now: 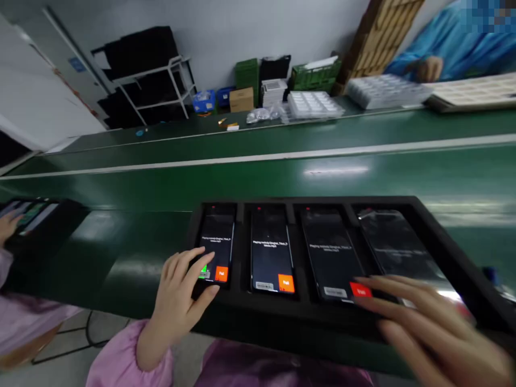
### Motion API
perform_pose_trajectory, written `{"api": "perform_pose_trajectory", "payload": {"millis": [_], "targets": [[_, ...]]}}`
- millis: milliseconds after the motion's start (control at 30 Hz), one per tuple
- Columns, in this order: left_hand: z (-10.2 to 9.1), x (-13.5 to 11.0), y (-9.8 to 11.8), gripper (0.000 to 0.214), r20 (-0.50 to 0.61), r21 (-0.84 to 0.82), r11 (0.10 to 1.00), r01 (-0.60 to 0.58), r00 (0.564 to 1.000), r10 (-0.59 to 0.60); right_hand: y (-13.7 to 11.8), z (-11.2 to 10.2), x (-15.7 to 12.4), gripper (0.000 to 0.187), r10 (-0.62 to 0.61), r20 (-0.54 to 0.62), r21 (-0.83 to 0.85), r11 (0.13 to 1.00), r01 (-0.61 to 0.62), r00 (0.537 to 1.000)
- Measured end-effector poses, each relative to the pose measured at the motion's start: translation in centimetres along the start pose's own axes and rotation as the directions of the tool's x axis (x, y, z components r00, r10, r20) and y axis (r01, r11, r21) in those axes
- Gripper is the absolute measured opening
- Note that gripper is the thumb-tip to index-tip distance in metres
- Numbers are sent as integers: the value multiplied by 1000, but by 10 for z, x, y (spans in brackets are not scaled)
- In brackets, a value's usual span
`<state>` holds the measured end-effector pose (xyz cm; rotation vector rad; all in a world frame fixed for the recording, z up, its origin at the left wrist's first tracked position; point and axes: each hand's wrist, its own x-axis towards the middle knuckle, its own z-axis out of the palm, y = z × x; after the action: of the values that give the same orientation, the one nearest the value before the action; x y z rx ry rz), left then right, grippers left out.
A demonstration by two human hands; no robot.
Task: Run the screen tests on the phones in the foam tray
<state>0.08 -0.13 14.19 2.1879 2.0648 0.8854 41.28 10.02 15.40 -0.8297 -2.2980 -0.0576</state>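
Note:
A black tray (242, 252) holds several smartphones in a row, each in its own slot. My left hand (179, 295) rests at the lower part of the leftmost phone (217, 226), fingers apart, partly covering a green button beside an orange "Fail" button. The second phone (271, 263) shows white text and an orange "Fail" button; no green button shows on it. Blurred by motion, my right hand (439, 328) has its fingers stretched out, fingertips at the red button of the third phone (328, 228). It also hides part of the rightmost phone (391, 231), whose screen catches glare.
The tray lies on a green workbench (161, 188). At the left edge, another person's hand (8, 226) is at a second dark tray (38, 215). Across the bench are white plastic trays (314, 104), a cardboard box (242, 100) and a co-worker in a blue sleeve (419, 43).

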Motion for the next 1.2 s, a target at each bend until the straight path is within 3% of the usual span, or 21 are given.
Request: {"api": "perform_pose_trajectory", "payload": {"millis": [67, 133, 300, 433, 567, 667, 800, 900, 967, 1100, 1200], "targets": [[3, -9, 0, 44, -46, 141, 983, -118, 991, 125, -11, 14, 4, 21, -100, 16, 0, 995, 100, 995], [0, -16, -6, 44, -68, 166, 972, -165, 982, 178, -18, 22, 7, 19, -134, -10, 26, 991, 135, 991], [-13, -27, -16, 39, 18, 281, 933, -223, 974, 227, -11, 16, 1, 23, -29, -35, 94, 995, 33, 999], [-6, -14, 14, 48, -118, 198, 949, -244, 955, 270, -7, 9, 0, 23, 12, -35, 80, 997, -9, 999], [15, 13, 60, 43, 34, 146, 895, -422, 906, 422, -7, 13, -1, 28, -41, 20, 81, 996, 39, 999], [22, 21, 72, 46, 129, 186, 865, -467, 884, 449, -5, 11, -6, 29, -11, 3, 89, 996, 11, 1000], [5, 9, 45, 58, 96, 142, 910, -389, 921, 379, -2, 0, -7, 33, 69, 7, 80, 994, -70, 998], [-10, 3, 16, 53, -54, 107, 971, -216, 973, 223, -3, -3, -3, 43, 47, 52, 69, 996, -50, 998], [-14, 6, 2, 45, -96, 117, 989, -92, 990, 103, -5, 0, 0, 50, 23, 64, 56, 998, -26, 998], [-11, 29, -12, 37, -39, 163, 986, 39, 999, -33, -9, 10, 6, 54, -4, 89, -9, 1000, 5, 996], [-10, 55, -25, 43, 0, 178, 974, 139, 990, -142, -7, 3, 5, 54, -20, 154, -71, 997, 31, 988]]}}
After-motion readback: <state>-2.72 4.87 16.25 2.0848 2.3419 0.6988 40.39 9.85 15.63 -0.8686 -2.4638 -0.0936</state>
